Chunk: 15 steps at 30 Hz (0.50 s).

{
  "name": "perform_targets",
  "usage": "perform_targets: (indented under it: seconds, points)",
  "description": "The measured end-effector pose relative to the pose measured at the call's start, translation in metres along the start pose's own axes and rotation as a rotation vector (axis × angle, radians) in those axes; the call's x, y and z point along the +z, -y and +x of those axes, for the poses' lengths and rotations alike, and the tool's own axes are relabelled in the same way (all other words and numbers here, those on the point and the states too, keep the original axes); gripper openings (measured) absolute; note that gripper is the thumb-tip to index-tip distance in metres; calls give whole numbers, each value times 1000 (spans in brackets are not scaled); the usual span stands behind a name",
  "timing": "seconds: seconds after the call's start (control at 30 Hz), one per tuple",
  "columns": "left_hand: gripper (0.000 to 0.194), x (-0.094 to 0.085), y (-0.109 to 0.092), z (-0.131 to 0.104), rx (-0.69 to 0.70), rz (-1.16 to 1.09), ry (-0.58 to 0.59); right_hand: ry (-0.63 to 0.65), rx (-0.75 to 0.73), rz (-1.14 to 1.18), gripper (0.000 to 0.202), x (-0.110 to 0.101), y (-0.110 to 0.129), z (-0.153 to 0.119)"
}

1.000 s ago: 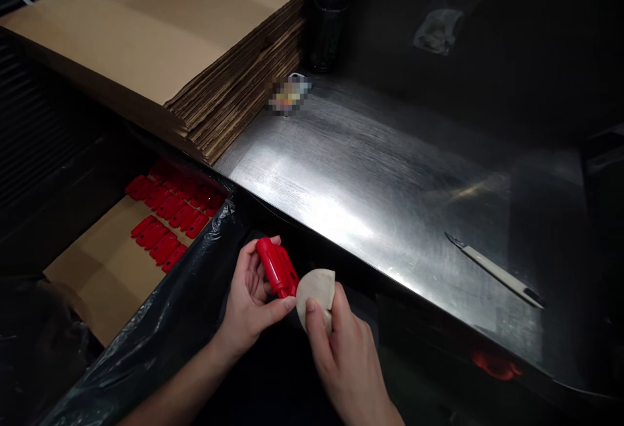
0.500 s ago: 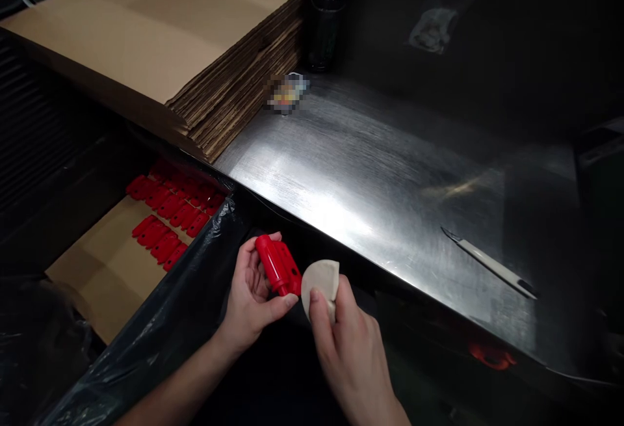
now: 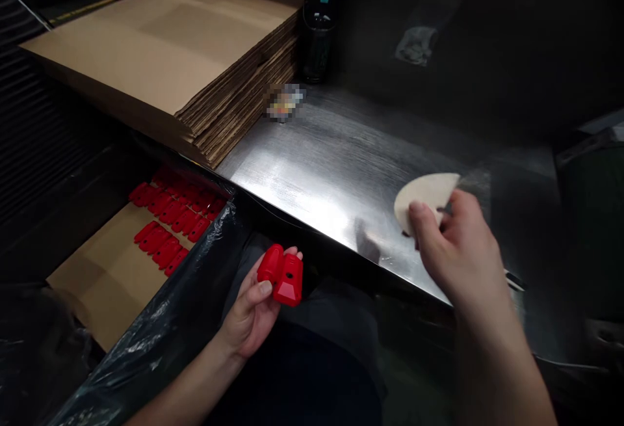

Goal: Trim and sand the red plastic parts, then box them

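My left hand [image 3: 253, 319] grips a red plastic part [image 3: 288, 276] in front of the table edge, thumb on its near side. The part shows two lobes side by side, one with a dark hole; whether they are one piece I cannot tell. Over the metal table, my right hand [image 3: 453, 237] pinches a cream half-round pad [image 3: 422, 195] between thumb and fingers. The knife [image 3: 515, 280] lies on the table mostly behind my right hand and wrist, only its handle end showing.
Left of me, several red parts [image 3: 166, 208] lie in rows on cardboard [image 3: 104, 270] inside a box lined with dark plastic [image 3: 160, 328]. A tall cardboard stack [image 3: 160, 55] covers the left of the metal table [image 3: 312, 159]. Behind it stands a dark bottle [image 3: 319, 36].
My right hand has moved right and away from the red part, carrying the pad over the table and covering most of the knife. My left hand has turned the red part.
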<state>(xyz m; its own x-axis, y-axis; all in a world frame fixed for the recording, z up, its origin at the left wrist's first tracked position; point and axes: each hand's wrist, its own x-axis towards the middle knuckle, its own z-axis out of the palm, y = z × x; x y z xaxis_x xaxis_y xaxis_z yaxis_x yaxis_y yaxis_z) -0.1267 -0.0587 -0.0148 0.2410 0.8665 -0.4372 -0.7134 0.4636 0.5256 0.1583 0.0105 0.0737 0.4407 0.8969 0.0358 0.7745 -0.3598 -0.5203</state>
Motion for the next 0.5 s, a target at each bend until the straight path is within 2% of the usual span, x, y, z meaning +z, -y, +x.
perform_targets:
  seconds: [0.07,0.13,0.23,0.3,0.37,0.43,0.47,0.5]
  points:
    - [59,1,1,0,-23,-20,29,13,-42,-198,61,3,-12,28]
    - [60,1,1,-1,-46,-40,66,15,-107,-329,66,12,-26,44]
    - [65,0,1,-4,-84,-78,137,-4,-170,-289,71,30,-48,40]
    - [68,-3,1,-5,-123,-112,190,-50,-240,-177,71,42,-56,18]
    - [71,-6,0,-5,-184,-150,235,-155,-317,-62,61,52,-62,-19]
    - [73,-9,-1,-3,-242,-173,263,-264,-358,41,38,63,-69,-69]
    - [73,-9,-2,-1,-261,-176,274,-285,-373,83,26,69,-75,-96]
    - [74,-9,-2,1,-271,-173,287,-253,-403,150,16,76,-84,-123]
